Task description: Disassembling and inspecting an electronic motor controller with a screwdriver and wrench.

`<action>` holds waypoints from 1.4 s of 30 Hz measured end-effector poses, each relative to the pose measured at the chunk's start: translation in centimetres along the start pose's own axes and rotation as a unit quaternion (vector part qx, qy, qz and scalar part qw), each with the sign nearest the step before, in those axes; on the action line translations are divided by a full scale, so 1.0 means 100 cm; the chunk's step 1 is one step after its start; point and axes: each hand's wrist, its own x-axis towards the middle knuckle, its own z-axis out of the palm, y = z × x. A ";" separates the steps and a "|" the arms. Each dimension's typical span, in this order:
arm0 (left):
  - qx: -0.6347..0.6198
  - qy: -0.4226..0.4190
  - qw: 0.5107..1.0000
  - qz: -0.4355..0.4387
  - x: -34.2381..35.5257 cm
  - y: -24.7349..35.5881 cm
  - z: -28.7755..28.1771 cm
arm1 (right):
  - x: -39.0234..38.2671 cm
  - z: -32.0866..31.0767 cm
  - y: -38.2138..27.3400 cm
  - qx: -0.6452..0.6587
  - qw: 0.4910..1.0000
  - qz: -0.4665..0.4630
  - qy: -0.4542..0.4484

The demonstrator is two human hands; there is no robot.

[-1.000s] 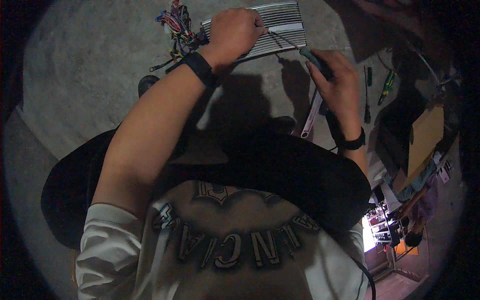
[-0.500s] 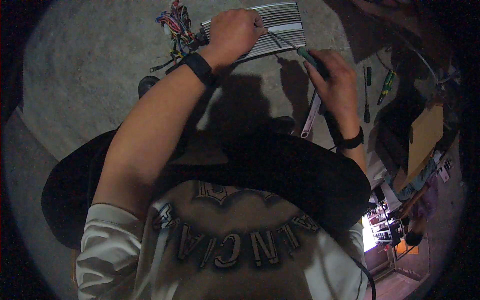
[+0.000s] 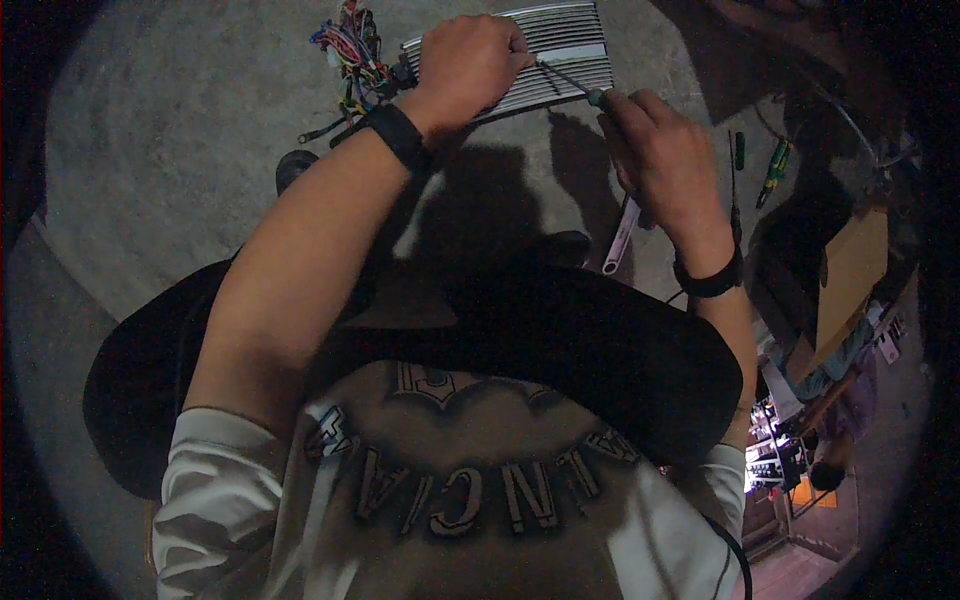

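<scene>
At the top of the view lies a silver ribbed metal case [image 3: 565,35], with a bundle of coloured wires [image 3: 352,65] at its left end. Over the case, my left hand [image 3: 468,68] is closed, thumb and fingertips pinched together; whatever is between them is too small to make out. My right hand [image 3: 665,150] wraps round the handle of a screwdriver [image 3: 570,80], whose green collar shows beside the fingers. Its thin shaft slants up and left across the ribs, the tip ending at my left fingertips.
A spanner [image 3: 622,235] lies on the concrete floor below my right hand. Farther right are green-and-yellow pliers [image 3: 773,172] and a dark green slim tool [image 3: 739,150]. A piece of cardboard [image 3: 850,275] stands at the right, near a cluttered area.
My right hand has turned over the screwdriver handle, its back now facing up, and the wrist has shifted slightly right. My left hand stays in place.
</scene>
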 end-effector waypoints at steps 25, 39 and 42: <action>-0.011 -0.025 1.000 -0.012 0.002 0.000 0.002 | 0.023 -0.014 -0.016 -0.110 0.982 -0.150 -0.024; -0.019 -0.052 0.998 -0.042 0.003 0.000 0.002 | 0.041 -0.013 -0.015 0.107 0.991 0.077 -0.002; -0.025 -0.040 0.999 -0.027 0.002 -0.003 0.004 | 0.043 -0.019 -0.017 0.101 0.991 0.087 -0.031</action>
